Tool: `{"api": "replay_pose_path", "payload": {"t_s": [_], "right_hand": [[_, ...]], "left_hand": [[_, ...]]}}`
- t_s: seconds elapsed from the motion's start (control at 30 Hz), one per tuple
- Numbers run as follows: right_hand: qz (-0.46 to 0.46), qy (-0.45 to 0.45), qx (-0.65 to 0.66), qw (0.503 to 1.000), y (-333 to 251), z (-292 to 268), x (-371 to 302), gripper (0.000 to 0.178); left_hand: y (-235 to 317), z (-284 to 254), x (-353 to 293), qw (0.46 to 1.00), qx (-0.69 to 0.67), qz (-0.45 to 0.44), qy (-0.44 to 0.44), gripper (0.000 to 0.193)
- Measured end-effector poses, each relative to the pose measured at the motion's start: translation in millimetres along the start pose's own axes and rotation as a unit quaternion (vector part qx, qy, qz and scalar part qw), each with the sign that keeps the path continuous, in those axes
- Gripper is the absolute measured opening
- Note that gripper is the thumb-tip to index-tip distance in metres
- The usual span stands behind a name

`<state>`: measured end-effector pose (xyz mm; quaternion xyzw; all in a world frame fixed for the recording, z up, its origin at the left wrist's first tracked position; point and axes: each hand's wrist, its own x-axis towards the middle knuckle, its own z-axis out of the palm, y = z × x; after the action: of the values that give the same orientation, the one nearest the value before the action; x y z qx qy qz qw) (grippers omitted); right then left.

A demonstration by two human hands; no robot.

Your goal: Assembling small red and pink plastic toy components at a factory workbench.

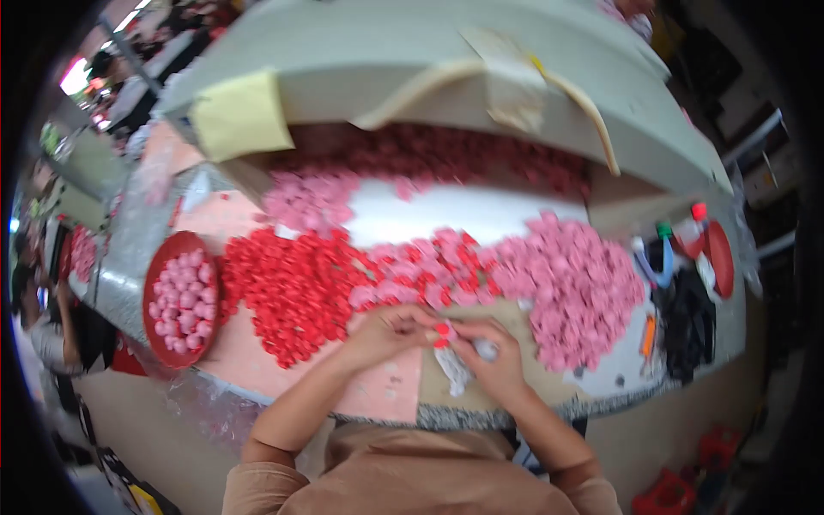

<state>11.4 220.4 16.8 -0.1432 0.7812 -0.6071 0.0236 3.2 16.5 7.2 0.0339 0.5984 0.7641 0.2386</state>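
Observation:
Near the table's front edge my two hands meet over a small red and pink piece [443,331]. My left hand [386,335] is closed, its fingertips pinching the piece from the left. My right hand [496,356] is also closed, with thumb and fingers at the piece's right side. A small whitish object [486,349] shows inside the right hand; its kind is not clear. Just below the fingers lies a crumpled white cloth or tissue [453,373]. Heaps of red pieces [296,292] and pink pieces [575,287] spread beyond my hands, with a mixed strip between them.
A red bowl [153,336] of pink balls stands at the left. A grey hood-like shelf [412,90] overhangs more pink pieces [309,199] at the back. At the right are a black plastic bag [687,322], an orange tool [648,336] and small bottles [665,245]. Another person [64,335] sits far left.

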Motion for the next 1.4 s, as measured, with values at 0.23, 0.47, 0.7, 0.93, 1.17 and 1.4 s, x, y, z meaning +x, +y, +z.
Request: {"api": "replay_pose_path", "payload": {"t_s": [0.23, 0.47, 0.7, 0.93, 1.17, 1.4], "right_hand": [[0.009, 0.043, 0.010, 0.999, 3.8, -3.9, -12.4, 0.020], [0.039, -0.002, 0.010, 0.999, -17.6, 13.0, 20.0, 0.019], [-0.001, -0.004, -0.022, 1.000, -12.6, 10.0, 16.0, 0.019], [-0.014, -0.015, -0.064, 0.998, -17.3, 7.6, 17.7, 0.019], [-0.031, -0.015, 0.007, 0.999, -0.2, 5.9, 23.8, 0.022], [-0.050, -0.014, -0.007, 0.999, 5.1, -1.2, 19.8, 0.023]], "left_hand": [[-22.8, 6.4, 18.5, 0.991, -0.068, 0.069, -0.088, 0.017], [-1.0, -13.5, 5.2, 0.991, -0.093, 0.093, -0.037, 0.019], [-6.7, -11.2, 9.8, 0.992, -0.083, 0.084, -0.039, 0.019], [-7.6, -15.7, 7.4, 0.996, -0.029, 0.084, -0.024, 0.017], [3.8, -15.0, 10.7, 0.998, -0.056, 0.015, 0.000, 0.014], [4.4, -8.9, 12.4, 0.998, -0.061, 0.005, -0.022, 0.018]]}}
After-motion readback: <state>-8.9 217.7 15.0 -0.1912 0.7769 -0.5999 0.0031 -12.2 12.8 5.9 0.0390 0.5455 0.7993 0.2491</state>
